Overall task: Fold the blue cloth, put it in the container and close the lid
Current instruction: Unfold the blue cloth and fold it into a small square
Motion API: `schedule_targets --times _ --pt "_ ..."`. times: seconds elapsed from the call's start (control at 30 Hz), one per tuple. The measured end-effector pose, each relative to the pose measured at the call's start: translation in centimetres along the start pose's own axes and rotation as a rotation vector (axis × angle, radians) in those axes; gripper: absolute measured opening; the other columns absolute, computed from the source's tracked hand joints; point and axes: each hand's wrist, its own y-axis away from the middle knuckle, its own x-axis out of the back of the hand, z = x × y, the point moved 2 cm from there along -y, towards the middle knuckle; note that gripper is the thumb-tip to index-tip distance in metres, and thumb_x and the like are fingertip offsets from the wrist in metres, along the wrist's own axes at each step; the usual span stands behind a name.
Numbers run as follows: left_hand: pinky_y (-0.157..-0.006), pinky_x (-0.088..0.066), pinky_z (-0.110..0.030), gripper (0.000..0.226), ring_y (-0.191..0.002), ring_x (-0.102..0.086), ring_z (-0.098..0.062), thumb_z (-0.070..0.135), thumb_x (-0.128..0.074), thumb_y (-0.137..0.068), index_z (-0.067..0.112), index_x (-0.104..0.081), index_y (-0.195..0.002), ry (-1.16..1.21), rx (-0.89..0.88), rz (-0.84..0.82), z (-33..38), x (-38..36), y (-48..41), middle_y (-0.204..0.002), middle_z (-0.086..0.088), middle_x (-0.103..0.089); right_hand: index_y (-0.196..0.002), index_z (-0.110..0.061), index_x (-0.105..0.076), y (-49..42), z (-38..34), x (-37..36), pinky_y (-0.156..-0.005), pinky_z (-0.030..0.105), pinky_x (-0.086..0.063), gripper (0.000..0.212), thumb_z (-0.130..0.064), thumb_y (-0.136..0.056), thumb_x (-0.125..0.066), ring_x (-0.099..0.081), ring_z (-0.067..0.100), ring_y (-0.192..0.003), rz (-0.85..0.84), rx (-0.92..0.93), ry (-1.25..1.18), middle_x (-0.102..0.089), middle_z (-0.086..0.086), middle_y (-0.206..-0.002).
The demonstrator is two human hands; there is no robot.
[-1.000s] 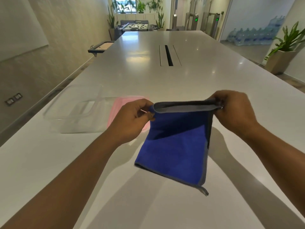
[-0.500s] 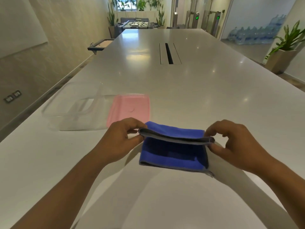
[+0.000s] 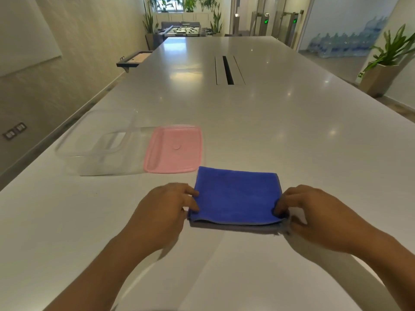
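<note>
Blue cloth (image 3: 237, 195) lies folded flat on the white counter (image 3: 269, 131), a rectangle with its grey-edged layers stacked at the near side. Left hand (image 3: 164, 212) pinches the cloth's near-left corner, fingers curled narrow on the fabric; right hand (image 3: 314, 215) pinches the near-right corner likewise. Pink lid (image 3: 174, 150) lies flat just beyond the cloth's far-left corner, apart from it. Clear container (image 3: 96, 144) sits open, left of the lid, its right edge overlapping the lid. Dark cable slot (image 3: 228, 70) is set in the counter well beyond the cloth.
</note>
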Motion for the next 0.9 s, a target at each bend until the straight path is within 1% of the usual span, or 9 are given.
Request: schedule_targets --times 0.1,0.17,0.3,0.4,0.47,0.57,0.77,0.83,0.9 --pt "-0.087 -0.037 -0.017 0.036 -0.111 -0.056 -0.006 0.009 -0.048 -0.080 0.029 -0.073 -0.097 0.022 0.024 0.140 1.5 1.4 -0.7 -0.119 0.017 -0.064 -0.094 -0.038 -0.072 -0.6 -0.8 1.2 -0.072 0.022 -0.047 0.029 -0.013 -0.080 -0.065 -0.057 -0.009 -0.076 0.126 -0.040 -0.113 -0.066 -0.021 -0.096" --pt "-0.090 -0.041 -0.021 0.035 -0.110 -0.056 -0.008 0.010 -0.048 -0.084 0.026 -0.069 -0.108 0.068 0.005 0.180 3.2 1.2 -1.8 -0.118 0.013 -0.065 -0.095 -0.032 -0.072 -1.7 -2.1 1.4 -0.070 0.024 -0.047 0.027 -0.012 -0.081 -0.061 -0.056 -0.011 -0.070 0.212 -0.022 -0.160 -0.067 -0.017 -0.100" --pt "-0.097 -0.045 -0.035 0.039 -0.114 -0.056 -0.020 0.016 -0.044 -0.090 0.021 -0.057 -0.126 0.037 -0.052 0.169 5.7 -1.7 -5.3 -0.127 0.003 -0.062 -0.115 -0.022 -0.067 -5.4 -4.4 -0.1 -0.094 0.033 -0.049 0.033 -0.015 -0.086 -0.054 -0.061 0.013 -0.111 0.328 0.048 -0.175 -0.065 -0.005 -0.126" --pt "-0.110 -0.036 -0.041 0.050 -0.133 -0.044 -0.025 0.026 -0.028 -0.092 0.016 -0.043 -0.139 -0.067 -0.046 0.073 5.3 -5.1 -6.5 -0.144 -0.004 -0.049 -0.137 -0.018 -0.052 -7.4 -5.3 -3.0 -0.111 0.031 -0.031 0.044 -0.027 -0.095 -0.045 -0.044 0.018 -0.135 0.250 0.012 -0.135 -0.048 0.002 -0.149" --pt "-0.120 -0.019 -0.039 0.059 -0.145 -0.026 -0.024 0.033 -0.018 -0.093 0.015 -0.028 -0.148 -0.165 -0.020 0.018 4.6 -6.8 -6.1 -0.156 -0.005 -0.032 -0.147 -0.017 -0.039 -7.7 -5.1 -5.2 -0.118 0.032 -0.022 0.057 -0.044 -0.098 -0.029 -0.032 0.018 -0.144 0.164 -0.041 -0.050 -0.036 0.004 -0.157" --pt "-0.120 -0.004 -0.032 0.059 -0.149 -0.010 -0.015 0.043 -0.015 -0.098 0.019 -0.015 -0.152 -0.190 0.016 0.023 3.6 -7.4 -5.4 -0.162 0.001 -0.016 -0.153 -0.019 -0.024 -7.2 -4.4 -6.4 -0.121 0.037 -0.016 0.075 -0.060 -0.091 -0.007 -0.021 0.019 -0.149 0.114 -0.085 0.032 -0.026 0.002 -0.161" --pt "-0.122 0.002 -0.035 0.077 -0.149 0.006 -0.012 0.062 0.002 -0.088 0.020 -0.001 -0.153 -0.194 0.073 -0.027 3.9 -7.0 -3.8 -0.163 0.003 0.001 -0.155 -0.028 -0.008 -6.2 -3.7 -6.1 -0.122 0.037 -0.001 0.076 -0.067 -0.090 -0.006 -0.001 0.016 -0.151 0.033 0.001 0.090 -0.006 -0.007 -0.164" --pt "-0.121 0.007 -0.036 0.079 -0.148 0.013 -0.009 0.066 -0.008 -0.088 0.023 0.005 -0.152 -0.169 0.085 -0.066 4.0 -6.6 -2.8 -0.163 0.006 0.008 -0.155 -0.032 -0.005 -5.8 -3.4 -5.8 -0.121 0.037 0.003 0.078 -0.071 -0.088 -0.009 0.003 0.015 -0.151 0.007 0.087 0.108 -0.002 -0.010 -0.163" --pt "-0.121 0.008 -0.039 0.095 -0.147 0.016 -0.007 0.077 -0.024 -0.079 0.026 0.007 -0.152 -0.165 0.086 -0.103 4.0 -5.9 -2.4 -0.162 0.009 0.010 -0.154 -0.036 -0.006 -5.3 -2.8 -5.4 -0.121 0.038 0.008 0.080 -0.076 -0.086 -0.016 0.006 0.011 -0.151 -0.031 0.228 0.105 0.000 -0.013 -0.163"
